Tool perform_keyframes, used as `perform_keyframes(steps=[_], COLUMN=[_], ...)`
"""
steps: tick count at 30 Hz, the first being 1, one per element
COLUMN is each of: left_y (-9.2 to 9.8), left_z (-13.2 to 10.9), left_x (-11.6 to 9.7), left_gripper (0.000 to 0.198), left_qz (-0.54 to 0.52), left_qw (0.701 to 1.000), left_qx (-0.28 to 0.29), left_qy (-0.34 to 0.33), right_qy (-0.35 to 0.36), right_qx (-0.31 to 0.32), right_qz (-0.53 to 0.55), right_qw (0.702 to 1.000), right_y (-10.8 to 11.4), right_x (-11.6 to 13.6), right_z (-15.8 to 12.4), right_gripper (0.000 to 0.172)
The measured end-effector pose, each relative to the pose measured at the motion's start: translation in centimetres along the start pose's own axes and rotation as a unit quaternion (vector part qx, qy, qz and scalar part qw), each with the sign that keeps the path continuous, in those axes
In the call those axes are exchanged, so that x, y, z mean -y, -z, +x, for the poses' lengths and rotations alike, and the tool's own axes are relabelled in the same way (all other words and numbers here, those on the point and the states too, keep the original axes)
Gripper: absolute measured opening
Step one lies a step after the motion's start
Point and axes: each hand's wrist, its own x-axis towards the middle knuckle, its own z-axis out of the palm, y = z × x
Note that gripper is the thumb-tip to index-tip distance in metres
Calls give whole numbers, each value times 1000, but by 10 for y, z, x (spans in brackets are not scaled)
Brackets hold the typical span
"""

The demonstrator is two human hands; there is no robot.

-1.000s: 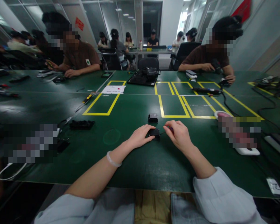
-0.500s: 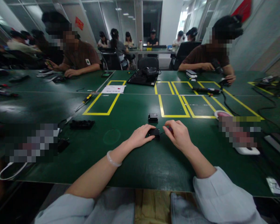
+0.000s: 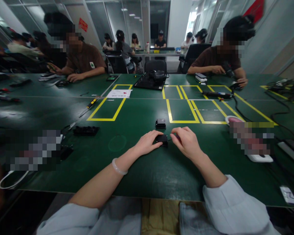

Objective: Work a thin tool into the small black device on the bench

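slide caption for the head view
Left hand grips a black block on a green table; right hand holds a thin item.

We are working over a smooth, glossy tabletop (image 3: 156, 176) (it is throwing back pale light on the left). The nearer black block (image 3: 163, 140) and the farther black block (image 3: 160, 122) are looking like plastic. Our sleeve (image 3: 232, 205) is showing matt cloth, our bracelet (image 3: 115, 167) is gleaming, smooth and translucent, and the white sheet (image 3: 119, 94) is looking like paper.
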Motion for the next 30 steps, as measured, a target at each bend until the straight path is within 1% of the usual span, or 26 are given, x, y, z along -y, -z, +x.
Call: perform_keyframes(steps=[5,10,13,17,23,30], left_y=[0,0,-1,-1,0,0], left_z=[0,0,0,0,0,1], left_x=[0,1,1,0,-1,0], left_gripper=[38,37,37,36,36,36], left_qz=[2,-3,-5,-4,1,4], left_qw=[1000,1000,1000,1000,1000,1000], left_qx=[2,0,0,-3,-1,-2], left_qy=[1,0,1,-2,-2,-1], right_qy=[-18,-14,-15,-15,-17,-22], right_qx=[-21,-43,-50,-47,-30,-32], right_qz=[7,-6,-13,-13,-14,-2], right_qw=[1000,999,999,999,999,999], right_y=[-5,-8,-8,-8,-5,-4], right_x=[-4,-5,-6,-6,-3,-4], right_z=[-2,-2,-3,-3,-1,-2], right_gripper=[11,5,9,11,5,10])
